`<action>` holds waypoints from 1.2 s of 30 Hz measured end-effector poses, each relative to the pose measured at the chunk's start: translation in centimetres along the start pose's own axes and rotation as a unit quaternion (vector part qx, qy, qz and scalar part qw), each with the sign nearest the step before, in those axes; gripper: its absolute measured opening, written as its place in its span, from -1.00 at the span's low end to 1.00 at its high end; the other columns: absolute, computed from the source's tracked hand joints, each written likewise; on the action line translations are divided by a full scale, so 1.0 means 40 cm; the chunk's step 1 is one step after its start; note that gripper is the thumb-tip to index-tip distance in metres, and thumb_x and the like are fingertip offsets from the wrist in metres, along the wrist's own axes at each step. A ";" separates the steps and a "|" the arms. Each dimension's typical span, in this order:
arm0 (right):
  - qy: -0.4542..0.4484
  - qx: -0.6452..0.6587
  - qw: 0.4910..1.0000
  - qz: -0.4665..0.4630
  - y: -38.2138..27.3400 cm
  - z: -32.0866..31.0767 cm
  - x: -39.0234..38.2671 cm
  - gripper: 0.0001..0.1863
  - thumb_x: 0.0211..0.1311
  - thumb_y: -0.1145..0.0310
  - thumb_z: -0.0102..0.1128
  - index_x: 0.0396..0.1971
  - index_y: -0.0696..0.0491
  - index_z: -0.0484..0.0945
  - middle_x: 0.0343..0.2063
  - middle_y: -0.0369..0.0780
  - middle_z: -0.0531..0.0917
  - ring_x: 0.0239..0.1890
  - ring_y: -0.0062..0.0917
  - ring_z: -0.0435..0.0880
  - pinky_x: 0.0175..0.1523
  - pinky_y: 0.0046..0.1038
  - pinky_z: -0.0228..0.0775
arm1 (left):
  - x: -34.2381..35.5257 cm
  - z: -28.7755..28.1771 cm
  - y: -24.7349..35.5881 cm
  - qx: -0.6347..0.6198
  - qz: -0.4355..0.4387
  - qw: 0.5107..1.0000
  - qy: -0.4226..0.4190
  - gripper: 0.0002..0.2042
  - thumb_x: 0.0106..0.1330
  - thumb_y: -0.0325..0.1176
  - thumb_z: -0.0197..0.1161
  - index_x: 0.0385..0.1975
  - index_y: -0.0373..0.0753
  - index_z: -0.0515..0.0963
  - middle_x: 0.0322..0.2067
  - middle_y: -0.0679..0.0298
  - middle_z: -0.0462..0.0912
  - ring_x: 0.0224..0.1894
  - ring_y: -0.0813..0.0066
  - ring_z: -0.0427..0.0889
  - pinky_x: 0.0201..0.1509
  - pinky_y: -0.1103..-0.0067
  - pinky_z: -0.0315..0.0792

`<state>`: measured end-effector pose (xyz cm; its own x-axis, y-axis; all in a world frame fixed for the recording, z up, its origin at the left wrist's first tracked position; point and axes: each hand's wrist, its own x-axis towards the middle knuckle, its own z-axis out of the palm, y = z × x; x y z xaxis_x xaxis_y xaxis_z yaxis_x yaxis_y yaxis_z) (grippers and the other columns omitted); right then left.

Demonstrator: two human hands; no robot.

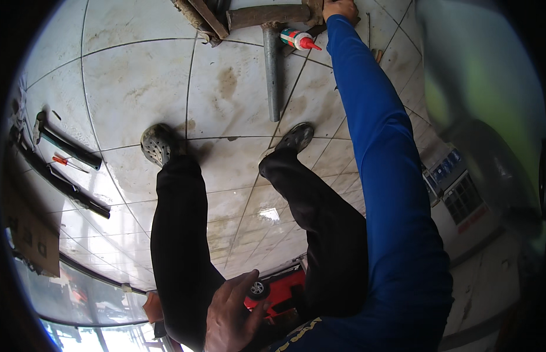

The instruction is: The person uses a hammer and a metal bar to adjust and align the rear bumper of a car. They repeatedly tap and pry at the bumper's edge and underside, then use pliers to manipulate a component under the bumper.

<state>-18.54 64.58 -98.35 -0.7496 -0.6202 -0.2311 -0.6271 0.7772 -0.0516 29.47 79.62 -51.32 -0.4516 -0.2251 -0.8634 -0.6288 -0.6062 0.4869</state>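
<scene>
At the top, my right hand (pixel 340 8) has its fingers curled at the end of a brown wooden assembly (pixel 264 16); exactly what they grip is hard to see. A grey metal tube (pixel 271 73) extends down from the wood over the tiles. Beside it lies a white, red and green squeeze bottle (pixel 295 39) with a red nozzle. My left hand (pixel 232 311) is low in the view near my thigh, fingers apart and holding nothing. Other worn wooden pieces (pixel 205 17) lie at the upper left of the assembly.
A hammer (pixel 68 146), a red-handled screwdriver (pixel 60 159) and a long dark tool (pixel 79 197) lie on the tiled floor (pixel 126 88) at left, near a cardboard box (pixel 35 240). Beneath me is a red wheeled object (pixel 282 290). A blurred pale green object (pixel 484 82) fills the right edge.
</scene>
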 end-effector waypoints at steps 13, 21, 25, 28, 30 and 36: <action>-0.043 0.140 0.989 0.025 0.155 -0.291 -0.334 -0.34 0.29 -0.19 0.24 -0.13 0.24 0.56 -0.14 0.13 0.71 -0.06 0.05 0.70 0.10 -0.08 0.49 | 0.019 0.068 -0.015 -0.029 0.021 0.997 0.065 -0.50 0.28 -0.40 0.43 0.24 -0.25 0.54 -0.07 0.07 0.72 -0.08 0.17 0.73 0.03 0.36 0.59; -0.240 0.224 0.940 0.094 0.260 -0.606 -1.184 -0.53 0.42 0.00 0.28 -0.11 0.18 0.51 -0.35 0.00 0.66 -0.31 -0.08 0.67 -0.14 -0.18 0.50 | 0.264 0.237 -0.053 -0.015 0.154 0.970 0.186 -0.45 0.42 -0.18 0.35 0.28 -0.38 0.43 -0.09 -0.02 0.71 -0.07 0.18 0.75 0.00 0.40 0.60; -0.401 0.330 0.851 -0.084 0.225 -0.722 -1.309 -0.59 0.42 0.04 0.22 -0.13 0.13 0.51 -0.35 -0.06 0.60 -0.32 -0.12 0.62 -0.14 -0.21 0.47 | 0.272 0.279 -0.080 -0.349 -0.044 0.924 0.149 -0.51 0.51 -0.17 0.28 0.26 -0.38 0.41 -0.20 0.07 0.75 -0.14 0.33 0.75 0.03 0.44 0.59; -0.301 0.405 0.831 -0.233 0.220 -0.641 -1.076 -0.66 0.40 0.11 0.26 -0.28 0.12 0.52 -0.40 -0.19 0.55 -0.35 -0.33 0.58 -0.15 -0.39 0.46 | 0.264 0.215 -0.081 -0.514 0.034 0.830 0.214 -0.65 0.60 -0.22 0.14 0.15 -0.38 0.46 -0.42 0.17 0.71 -0.28 0.37 0.75 -0.11 0.46 0.59; -0.161 0.357 0.911 -0.131 0.158 -0.530 -0.848 -0.67 0.34 0.14 0.37 -0.32 0.12 0.55 -0.36 -0.25 0.60 -0.32 -0.52 0.59 -0.17 -0.44 0.46 | 0.239 0.118 -0.048 -0.484 0.019 0.840 0.245 -0.62 0.61 -0.18 0.12 0.16 -0.39 0.46 -0.54 0.26 0.57 -0.44 0.45 0.68 -0.18 0.47 0.59; -0.063 0.014 0.995 -0.073 -0.055 -0.197 -0.152 -0.06 0.04 -0.41 0.40 0.19 0.10 0.54 0.19 0.02 0.60 0.24 -0.09 0.59 0.32 -0.16 0.45 | 0.162 0.009 -0.013 -0.450 -0.074 0.870 0.188 -0.61 0.61 -0.16 0.09 0.14 -0.41 0.48 -0.68 0.36 0.39 -0.69 0.55 0.49 -0.52 0.60 0.47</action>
<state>-14.27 65.80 -89.17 -0.6181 -0.7092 -0.3390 -0.7194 0.6842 -0.1198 26.63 78.77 -57.11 -0.0630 -0.2253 -0.9723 0.1649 -0.9631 0.2125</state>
